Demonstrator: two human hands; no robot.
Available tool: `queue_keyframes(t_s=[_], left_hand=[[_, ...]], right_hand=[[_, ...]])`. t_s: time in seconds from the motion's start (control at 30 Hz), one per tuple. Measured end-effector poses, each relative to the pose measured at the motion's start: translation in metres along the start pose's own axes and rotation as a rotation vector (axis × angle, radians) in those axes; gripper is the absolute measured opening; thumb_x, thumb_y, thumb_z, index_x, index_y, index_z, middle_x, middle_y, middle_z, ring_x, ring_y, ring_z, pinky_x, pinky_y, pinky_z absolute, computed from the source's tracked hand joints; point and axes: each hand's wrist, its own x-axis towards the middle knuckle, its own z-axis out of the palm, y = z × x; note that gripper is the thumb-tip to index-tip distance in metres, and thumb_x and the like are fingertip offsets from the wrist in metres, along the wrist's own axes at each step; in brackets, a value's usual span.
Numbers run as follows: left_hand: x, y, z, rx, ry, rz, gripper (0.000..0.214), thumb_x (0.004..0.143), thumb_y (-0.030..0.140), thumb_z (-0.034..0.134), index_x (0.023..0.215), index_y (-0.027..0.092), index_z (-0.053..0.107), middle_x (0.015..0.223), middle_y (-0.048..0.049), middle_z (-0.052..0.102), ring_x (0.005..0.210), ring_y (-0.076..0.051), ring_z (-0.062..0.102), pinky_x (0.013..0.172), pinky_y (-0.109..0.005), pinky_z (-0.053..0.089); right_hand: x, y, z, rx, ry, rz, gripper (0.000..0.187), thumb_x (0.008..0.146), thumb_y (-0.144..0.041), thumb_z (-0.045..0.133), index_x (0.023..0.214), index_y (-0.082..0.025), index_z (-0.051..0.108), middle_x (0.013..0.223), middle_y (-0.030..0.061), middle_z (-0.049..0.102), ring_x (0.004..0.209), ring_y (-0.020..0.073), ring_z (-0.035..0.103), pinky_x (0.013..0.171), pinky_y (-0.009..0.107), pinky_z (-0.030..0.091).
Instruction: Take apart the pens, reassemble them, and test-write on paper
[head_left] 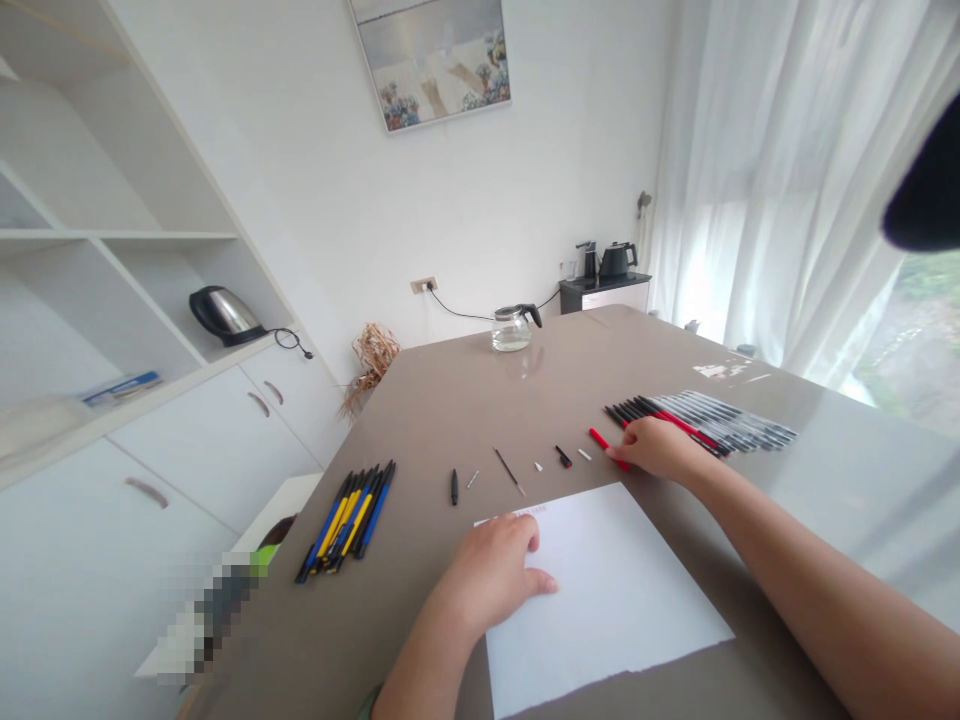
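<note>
Left hand [499,565]: lies on the far left corner of the paper [600,600], fingers loosely curled, thumb out, free of any grip.
Right hand [660,448]: fingertips on the near end of the red tube [598,438]; from here I can't tell whether they pinch or only touch.
Red tube: lies slantwise on the table [450,420], just beyond the paper's far right corner.
Loose row: leftward from the tube, a white plug [584,454], black clip [563,457], white tip [538,467], refill [508,468], spring-like piece [472,480] and black grip [454,487].
Clear pens [739,420]: side by side toward the table's right edge, red and black ones at their left.
Blue-and-yellow pens [349,520]: bunched near the left edge.
Jug [511,332]: at the far edge, black-handled, holding clear liquid.
</note>
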Motion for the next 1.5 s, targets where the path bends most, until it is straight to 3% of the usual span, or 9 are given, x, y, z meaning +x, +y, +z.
queue_keyframes(t_s=[0.27, 0.37, 0.47, 0.57, 0.63, 0.73, 0.83, 0.97, 1.5], left_hand=[[-0.002, -0.001, 0.001, 0.002, 0.044, 0.019, 0.028, 0.058, 0.04, 0.063, 0.077, 0.021, 0.054, 0.08, -0.0003, 0.058, 0.069, -0.017, 0.053, 0.053, -0.023, 0.033], [-0.001, 0.001, 0.001, -0.037, 0.073, 0.04, 0.027, 0.061, 0.037, 0.062, 0.082, 0.021, 0.057, 0.079, -0.0005, 0.059, 0.069, -0.017, 0.054, 0.057, -0.024, 0.036], [0.001, 0.005, 0.001, -0.157, 0.235, 0.076, 0.034, 0.07, 0.037, 0.054, 0.102, 0.023, 0.054, 0.081, -0.0012, 0.059, 0.069, -0.015, 0.053, 0.062, -0.026, 0.039], [0.002, 0.01, -0.001, -0.32, 0.485, 0.093, 0.043, 0.078, 0.036, 0.044, 0.118, 0.019, 0.043, 0.08, -0.0033, 0.057, 0.062, -0.012, 0.051, 0.061, -0.025, 0.041], [0.002, 0.011, -0.002, -0.397, 0.626, 0.169, 0.039, 0.08, 0.032, 0.044, 0.116, 0.017, 0.046, 0.079, -0.0047, 0.057, 0.062, -0.011, 0.05, 0.06, -0.024, 0.042], [0.002, 0.01, -0.002, -0.438, 0.746, 0.354, 0.027, 0.079, 0.023, 0.048, 0.103, 0.019, 0.057, 0.08, -0.0057, 0.057, 0.069, -0.012, 0.052, 0.063, -0.024, 0.044], [0.002, 0.008, 0.0, -0.442, 0.781, 0.472, 0.025, 0.077, 0.018, 0.05, 0.1, 0.021, 0.059, 0.079, -0.0048, 0.056, 0.069, -0.011, 0.052, 0.06, -0.023, 0.045], [0.002, 0.008, 0.001, -0.453, 0.784, 0.529, 0.03, 0.076, 0.014, 0.051, 0.103, 0.023, 0.057, 0.079, -0.0042, 0.055, 0.069, -0.01, 0.052, 0.059, -0.022, 0.045], [0.002, 0.008, 0.001, -0.427, 0.764, 0.497, 0.027, 0.077, 0.017, 0.05, 0.103, 0.021, 0.057, 0.077, -0.0043, 0.056, 0.067, -0.01, 0.052, 0.059, -0.023, 0.045]], right_hand=[[-0.004, -0.005, 0.001, -0.026, 0.008, -0.062, 0.025, 0.067, -0.037, 0.051, 0.064, -0.015, 0.061, 0.062, 0.0076, 0.06, 0.057, 0.0185, 0.055, 0.047, 0.024, 0.033], [-0.017, -0.018, -0.007, 0.022, 0.078, -0.173, 0.026, 0.075, -0.036, 0.043, 0.07, -0.017, 0.059, 0.067, 0.0049, 0.061, 0.059, 0.0155, 0.054, 0.05, 0.023, 0.033], [-0.039, -0.041, -0.013, 0.175, 0.202, -0.509, 0.026, 0.08, -0.033, 0.037, 0.077, -0.019, 0.058, 0.071, 0.0028, 0.061, 0.063, 0.013, 0.053, 0.056, 0.022, 0.035], [-0.062, -0.064, -0.007, 0.249, 0.213, -0.754, 0.022, 0.083, -0.028, 0.037, 0.083, -0.018, 0.057, 0.074, 0.0035, 0.06, 0.064, 0.0119, 0.053, 0.059, 0.021, 0.036], [-0.072, -0.073, 0.003, 0.249, 0.21, -0.874, 0.021, 0.083, -0.025, 0.036, 0.085, -0.017, 0.055, 0.072, 0.0038, 0.059, 0.063, 0.0115, 0.052, 0.059, 0.021, 0.036], [-0.078, -0.078, 0.017, 0.221, 0.249, -0.993, 0.02, 0.084, -0.023, 0.035, 0.079, -0.015, 0.053, 0.066, 0.0035, 0.056, 0.06, 0.0111, 0.05, 0.056, 0.021, 0.036], [-0.078, -0.078, 0.023, 0.224, 0.306, -1.032, 0.018, 0.083, -0.022, 0.036, 0.075, -0.016, 0.052, 0.065, 0.0037, 0.055, 0.059, 0.0114, 0.049, 0.055, 0.022, 0.037], [-0.079, -0.077, 0.021, 0.262, 0.362, -1.047, 0.017, 0.082, -0.024, 0.037, 0.081, -0.018, 0.054, 0.068, 0.0049, 0.057, 0.06, 0.0119, 0.051, 0.054, 0.022, 0.038], [-0.079, -0.078, 0.023, 0.249, 0.337, -1.03, 0.013, 0.08, -0.022, 0.042, 0.069, -0.016, 0.048, 0.063, 0.0028, 0.054, 0.058, 0.0104, 0.048, 0.054, 0.021, 0.034]])
